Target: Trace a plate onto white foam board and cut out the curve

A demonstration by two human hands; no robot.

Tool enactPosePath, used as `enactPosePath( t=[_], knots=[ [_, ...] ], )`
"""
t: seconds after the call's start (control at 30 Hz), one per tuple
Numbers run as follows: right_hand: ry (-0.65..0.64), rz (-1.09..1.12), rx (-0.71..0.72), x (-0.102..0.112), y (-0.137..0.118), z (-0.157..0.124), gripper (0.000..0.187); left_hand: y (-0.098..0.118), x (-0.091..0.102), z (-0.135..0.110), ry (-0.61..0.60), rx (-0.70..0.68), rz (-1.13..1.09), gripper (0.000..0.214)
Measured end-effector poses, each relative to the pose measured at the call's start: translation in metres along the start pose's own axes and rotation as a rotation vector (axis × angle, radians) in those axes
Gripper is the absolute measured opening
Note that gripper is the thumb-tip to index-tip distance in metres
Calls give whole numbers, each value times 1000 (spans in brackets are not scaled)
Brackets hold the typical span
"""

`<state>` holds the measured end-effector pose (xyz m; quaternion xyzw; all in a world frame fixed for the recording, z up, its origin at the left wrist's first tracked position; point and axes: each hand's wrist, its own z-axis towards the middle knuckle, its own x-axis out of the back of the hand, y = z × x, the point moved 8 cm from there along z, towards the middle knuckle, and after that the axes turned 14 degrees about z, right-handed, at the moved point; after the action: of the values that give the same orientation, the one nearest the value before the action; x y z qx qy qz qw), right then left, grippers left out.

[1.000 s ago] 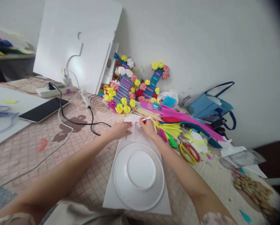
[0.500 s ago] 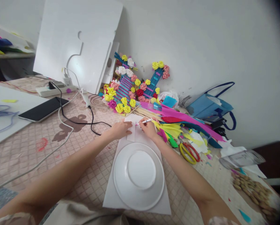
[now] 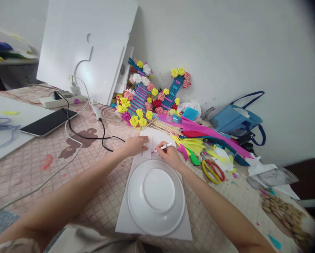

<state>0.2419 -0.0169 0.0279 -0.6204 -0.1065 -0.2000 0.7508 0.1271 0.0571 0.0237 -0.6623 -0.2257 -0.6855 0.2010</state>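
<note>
My left hand (image 3: 136, 144) lies with its fingers stretched out over a narrow white strip (image 3: 147, 153), pressing it onto a white board (image 3: 122, 222). In my right hand (image 3: 170, 154) is a slim white marker (image 3: 166, 146), its pink tip touching the board along the strip's right edge. A faint pink line shows beside that edge. Nearer to me, a white plate (image 3: 136, 214) sits upside down on the same board, below both hands.
Flower-covered paper guitars (image 3: 140, 96) lean at the back. Thin sticks (image 3: 164, 126), crepe paper (image 3: 199, 128) and scissors (image 3: 211, 172) lie right, with a blue bag (image 3: 226, 117) beyond. Left are a tablet (image 3: 48, 123), cables and a power strip (image 3: 48, 102). Peanuts (image 3: 281, 216) lie at the front right.
My right hand has drawn the marker down toward the plate along the strip's edge. My left hand stays in place on the strip.
</note>
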Motion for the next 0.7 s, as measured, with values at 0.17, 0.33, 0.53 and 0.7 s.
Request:
enactPosePath(
  t=[0.17,0.33,0.53,0.7],
  knots=[
    [-65,28,-25,-5,-5,-8,13,-1,-1,1,0,-4,5,36],
    [-89,45,-33,-8,-9,-13,12,-1,-3,2,4,-11,11,38],
    [-13,97,-53,4,-7,-17,13,-1,-3,2,3,-13,11,38],
    [238,370,-64,40,12,-28,19,-10,-4,3,25,-9,6,39]
  ],
)
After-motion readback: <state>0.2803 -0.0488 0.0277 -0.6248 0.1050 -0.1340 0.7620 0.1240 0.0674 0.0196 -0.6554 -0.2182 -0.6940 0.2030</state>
